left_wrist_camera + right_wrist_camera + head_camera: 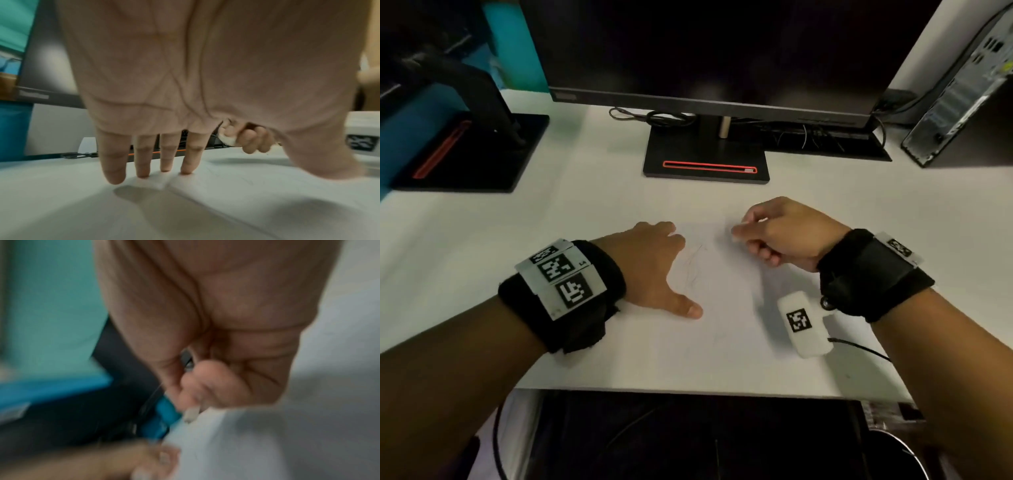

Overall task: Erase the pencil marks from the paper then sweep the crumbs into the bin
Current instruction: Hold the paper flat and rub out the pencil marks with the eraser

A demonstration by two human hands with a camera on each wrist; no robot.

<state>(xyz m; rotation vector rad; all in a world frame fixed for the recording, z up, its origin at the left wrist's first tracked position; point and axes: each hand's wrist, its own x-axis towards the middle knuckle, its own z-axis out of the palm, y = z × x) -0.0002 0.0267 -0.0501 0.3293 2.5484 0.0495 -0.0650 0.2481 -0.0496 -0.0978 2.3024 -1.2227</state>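
Note:
A white sheet of paper (722, 294) with faint pencil marks (695, 263) lies on the white desk. My left hand (654, 260) lies flat on the paper's left edge, straight fingers (186, 164) pressing the paper (236, 194) down. To the right, my right hand (774, 233) hovers over the sheet's far right part, its fingers curled and pinching a small white eraser (738, 236). The eraser (229, 139) shows between those fingers in the left wrist view, and its tip (190, 416) pokes out below them in the blurred right wrist view. No bin is clearly in view.
A monitor on a black stand (705, 161) rises behind the paper. Another black stand (472, 154) sits far left, a computer tower (959, 92) far right. A white tagged block (804, 322) with a cable lies on the desk by my right wrist. The desk's front edge (688, 392) is near.

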